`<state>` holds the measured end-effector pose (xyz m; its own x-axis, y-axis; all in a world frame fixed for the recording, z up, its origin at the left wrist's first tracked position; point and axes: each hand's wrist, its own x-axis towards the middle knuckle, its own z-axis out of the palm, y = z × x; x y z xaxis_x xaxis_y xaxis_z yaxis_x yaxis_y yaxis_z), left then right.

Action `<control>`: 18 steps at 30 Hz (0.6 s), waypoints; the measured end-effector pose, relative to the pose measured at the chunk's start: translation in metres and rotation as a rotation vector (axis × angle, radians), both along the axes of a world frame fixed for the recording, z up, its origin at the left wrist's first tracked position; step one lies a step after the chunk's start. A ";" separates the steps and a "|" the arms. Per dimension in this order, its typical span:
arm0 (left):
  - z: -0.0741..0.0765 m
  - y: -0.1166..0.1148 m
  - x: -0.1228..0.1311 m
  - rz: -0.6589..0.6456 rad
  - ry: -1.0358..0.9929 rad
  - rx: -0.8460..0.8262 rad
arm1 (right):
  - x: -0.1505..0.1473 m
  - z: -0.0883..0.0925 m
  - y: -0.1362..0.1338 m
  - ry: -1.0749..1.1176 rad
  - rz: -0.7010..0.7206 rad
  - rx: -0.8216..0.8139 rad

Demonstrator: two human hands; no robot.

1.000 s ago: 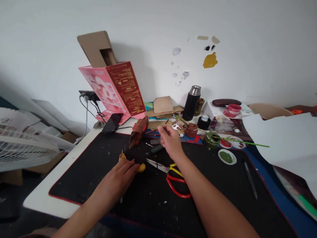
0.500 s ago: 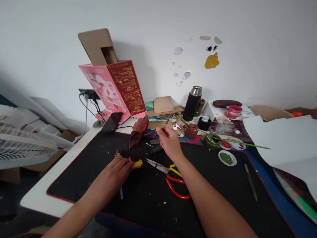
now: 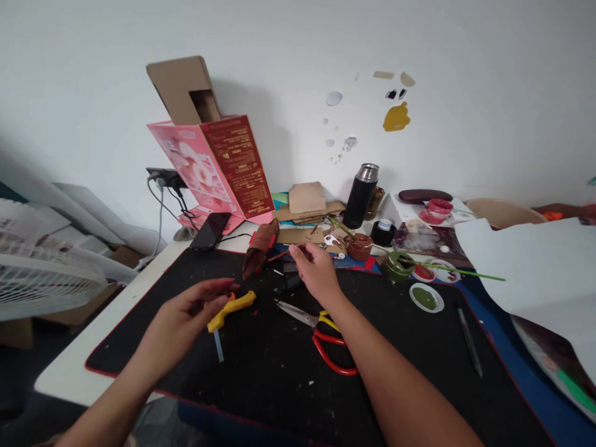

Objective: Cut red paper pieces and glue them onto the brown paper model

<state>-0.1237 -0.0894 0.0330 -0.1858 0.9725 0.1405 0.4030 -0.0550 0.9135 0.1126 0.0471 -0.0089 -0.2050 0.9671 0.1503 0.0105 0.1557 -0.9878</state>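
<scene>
My right hand [image 3: 315,272] pinches a thin brown strip [image 3: 278,256] between thumb and fingertips, above the back of the black mat. Left of the strip's tip stands a brown rolled piece [image 3: 261,245] with red bits at its edges. My left hand [image 3: 186,313] is at a yellow glue gun [image 3: 235,305], its thumb and fingers apart; whether they touch it is unclear. A clear glue stick [image 3: 218,345] pokes out of the gun's rear. Scissors [image 3: 310,318] with red and yellow handles lie under my right wrist, blades parted.
Behind the mat [image 3: 279,385] stand a pink box [image 3: 195,161], a black flask [image 3: 361,195] and a brown paint jar [image 3: 360,247]. A green paint jar [image 3: 399,267] holds a brush. A phone [image 3: 210,230] lies at left, near a fan [image 3: 46,282]. A pen [image 3: 469,341] lies right.
My left hand has loosened from the glue gun and drawn back left; the gun has shifted and turned. My right hand has moved slightly down and left with the brown strip.
</scene>
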 end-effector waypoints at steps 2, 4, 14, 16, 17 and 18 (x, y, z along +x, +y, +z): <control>0.008 0.002 0.008 0.049 -0.525 -0.100 | -0.001 -0.001 -0.001 -0.014 0.005 0.003; 0.011 0.005 0.015 0.044 -0.875 -0.145 | -0.001 -0.001 -0.001 -0.038 0.015 0.013; 0.001 0.018 0.027 -0.003 -1.191 -0.178 | -0.001 -0.004 -0.004 -0.090 0.043 0.037; 0.003 0.021 0.025 0.023 -1.186 -0.170 | -0.002 -0.004 -0.004 -0.099 0.038 0.048; 0.003 0.022 0.024 0.037 -1.180 -0.165 | -0.002 -0.004 -0.004 -0.107 0.034 0.056; 0.004 0.024 0.023 0.051 -1.174 -0.160 | -0.003 -0.005 -0.005 -0.117 0.030 0.064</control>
<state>-0.1005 -0.0655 0.0375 -0.1586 0.9513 -0.2642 -0.6881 0.0854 0.7206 0.1100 0.0424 -0.0134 -0.2531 0.9496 0.1849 0.1197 0.2204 -0.9680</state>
